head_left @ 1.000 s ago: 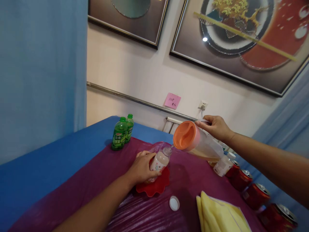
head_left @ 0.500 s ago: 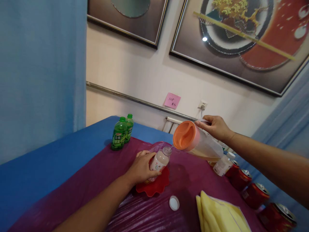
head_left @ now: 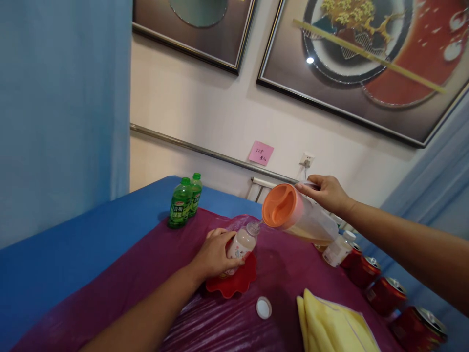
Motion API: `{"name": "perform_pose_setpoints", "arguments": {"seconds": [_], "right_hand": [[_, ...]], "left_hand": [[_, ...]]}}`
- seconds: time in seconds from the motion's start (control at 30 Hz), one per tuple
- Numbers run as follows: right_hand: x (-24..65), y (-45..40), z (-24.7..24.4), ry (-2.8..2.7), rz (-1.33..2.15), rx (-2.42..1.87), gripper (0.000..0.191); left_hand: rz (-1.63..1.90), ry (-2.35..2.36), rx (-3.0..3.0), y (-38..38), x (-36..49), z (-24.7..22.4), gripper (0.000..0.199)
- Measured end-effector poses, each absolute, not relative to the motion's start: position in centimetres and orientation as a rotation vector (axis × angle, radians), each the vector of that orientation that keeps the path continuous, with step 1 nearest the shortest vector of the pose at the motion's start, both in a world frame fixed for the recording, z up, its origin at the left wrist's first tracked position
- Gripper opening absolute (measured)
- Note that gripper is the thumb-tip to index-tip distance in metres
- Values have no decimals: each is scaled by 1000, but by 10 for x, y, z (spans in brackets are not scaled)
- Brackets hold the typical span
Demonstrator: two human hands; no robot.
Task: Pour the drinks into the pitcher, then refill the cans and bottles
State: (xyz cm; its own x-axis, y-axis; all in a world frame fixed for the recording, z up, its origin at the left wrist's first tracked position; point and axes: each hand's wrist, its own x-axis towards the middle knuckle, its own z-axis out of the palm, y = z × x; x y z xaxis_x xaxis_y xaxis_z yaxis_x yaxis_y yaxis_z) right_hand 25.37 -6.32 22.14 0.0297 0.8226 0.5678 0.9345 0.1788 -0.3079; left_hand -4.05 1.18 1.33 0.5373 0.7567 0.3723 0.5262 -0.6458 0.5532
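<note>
My left hand [head_left: 216,254] is wrapped round a small uncapped bottle [head_left: 242,244] with a printed label, over a red scalloped dish [head_left: 234,283]. The bottle leans to the right. My right hand [head_left: 328,195] grips the handle of a clear pitcher [head_left: 311,220], tipped to the left. Its orange lid [head_left: 280,205] is close to the bottle's mouth, where a thin stream of liquid appears to run. Pale yellowish liquid lies low in the pitcher. A white cap [head_left: 264,308] rests on the purple plastic cover [head_left: 282,274] in front of the dish.
Two green tea bottles [head_left: 181,203] stand at the back left on the blue surface [head_left: 110,220]. To the right are a white-capped bottle [head_left: 337,249], a row of red cans [head_left: 386,296] and a folded yellow cloth [head_left: 333,322]. A metal rail [head_left: 205,151] runs along the wall behind.
Almost nothing differs. Both hands, the bottle and the tilted pitcher keep their places; the whole view has shifted very slightly.
</note>
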Motion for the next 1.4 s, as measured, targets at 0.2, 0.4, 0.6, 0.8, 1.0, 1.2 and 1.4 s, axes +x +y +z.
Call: {"name": "perform_pose_setpoints", "arguments": {"seconds": [0.2, 0.4, 0.6, 0.8, 1.0, 1.2, 1.4], "right_hand": [[256, -63, 221, -1802, -233, -1672, 59], [253, -63, 221, -1811, -232, -1648, 61], [250, -62, 222, -1807, -218, -1650, 62], [247, -63, 223, -1819, -243, -1632, 62], [248, -63, 224, -1824, -246, -1631, 63], [249, -62, 225, -1830, -255, -1623, 64], [247, -63, 225, -1829, -247, -1625, 64]], "left_hand": [[847, 1050, 2420, 12, -41, 13, 76], [860, 1030, 2408, 9, -42, 15, 76], [876, 1021, 2395, 10, -42, 15, 74], [855, 1021, 2408, 9, -42, 17, 71], [864, 1037, 2397, 9, -42, 15, 76], [882, 1011, 2391, 10, -43, 14, 74], [888, 1019, 2397, 10, -42, 14, 71]]}}
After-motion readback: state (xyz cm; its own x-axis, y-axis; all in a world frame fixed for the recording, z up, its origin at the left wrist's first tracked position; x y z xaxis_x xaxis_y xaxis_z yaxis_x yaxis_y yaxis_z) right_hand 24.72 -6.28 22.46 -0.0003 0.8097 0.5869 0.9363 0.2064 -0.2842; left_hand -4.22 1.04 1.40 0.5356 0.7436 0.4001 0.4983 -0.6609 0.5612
